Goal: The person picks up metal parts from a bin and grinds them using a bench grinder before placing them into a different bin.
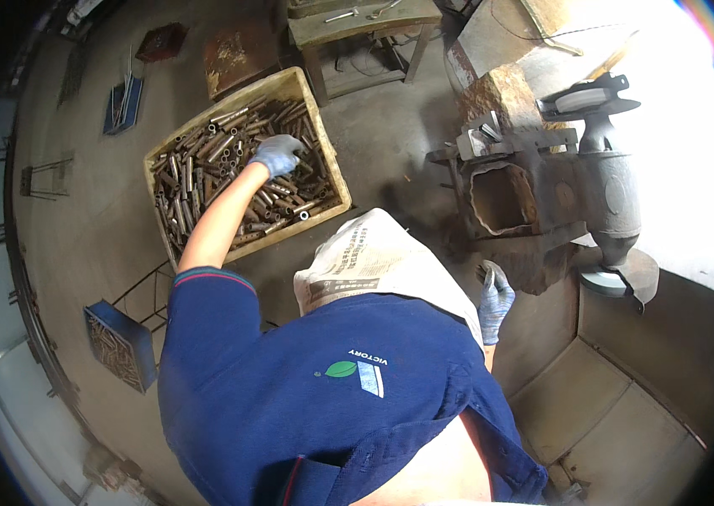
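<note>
A gloved left hand [277, 156] is reaching into a yellowed bin [329, 150] of short metal tubes [222, 150]. Well apart, the gloved right hand [496, 302] is hanging near a two-wheel grinder [614, 198] — whether either is gripping anything, one cannot tell.

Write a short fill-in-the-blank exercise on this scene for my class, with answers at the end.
The person's ____ hand reaches into the crate of metal tubes.
The person's other hand wears a ____.
The shirt is dark ____ in colour.
The grinder stands on the person's ____-hand side.
Missing words: left; glove; blue; right.
</note>
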Tool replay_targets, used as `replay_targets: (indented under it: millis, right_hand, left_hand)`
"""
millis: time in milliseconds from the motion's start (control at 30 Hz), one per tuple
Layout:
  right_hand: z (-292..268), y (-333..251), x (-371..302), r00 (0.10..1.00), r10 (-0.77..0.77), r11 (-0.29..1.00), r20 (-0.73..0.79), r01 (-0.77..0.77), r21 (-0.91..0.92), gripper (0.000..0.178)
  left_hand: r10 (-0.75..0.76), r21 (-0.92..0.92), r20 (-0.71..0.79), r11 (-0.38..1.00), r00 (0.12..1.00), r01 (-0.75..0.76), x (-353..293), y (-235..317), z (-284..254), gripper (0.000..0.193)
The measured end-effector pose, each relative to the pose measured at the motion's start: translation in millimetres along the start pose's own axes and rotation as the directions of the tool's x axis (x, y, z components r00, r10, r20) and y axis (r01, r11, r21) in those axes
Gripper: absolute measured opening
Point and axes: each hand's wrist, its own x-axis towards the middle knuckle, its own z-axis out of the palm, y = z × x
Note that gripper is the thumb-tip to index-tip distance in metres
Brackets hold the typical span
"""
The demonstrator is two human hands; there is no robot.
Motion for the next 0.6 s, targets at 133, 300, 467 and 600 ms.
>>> replay_targets:
  millis: [133,300,467,600]
  right_hand:
    - [-3.0,-9.3,-0.3,0.997,-0.07,0.997,0.015,0.069,0.014,0.023]
    - [17.1,-87.1,17.0,0.947,-0.287,0.948,0.147,0.302,-0.097,0.02]
    - [7.1,-116.1,24.2,0.883,-0.406,0.908,0.236,0.362,0.21,0.021]
    - [-4.0,-105.6,-0.1,0.894,-0.416,0.907,0.167,0.394,0.151,0.02]
  left_hand:
    - [0.029,-0.526,-0.209,0.839,0.978,-0.137,-36.9,40.1,-62.5,0.014]
    - [0.329,-0.863,-0.177,0.402,0.928,-0.307,-47.7,150.3,-90.7,0.017]
    - [0.627,-0.956,-0.084,0.168,0.775,-0.239,-38.0,270.4,-70.5,0.026]
    - [0.707,-0.998,0.01,-0.041,0.708,0.054,-48.7,334.0,-39.7,0.035]
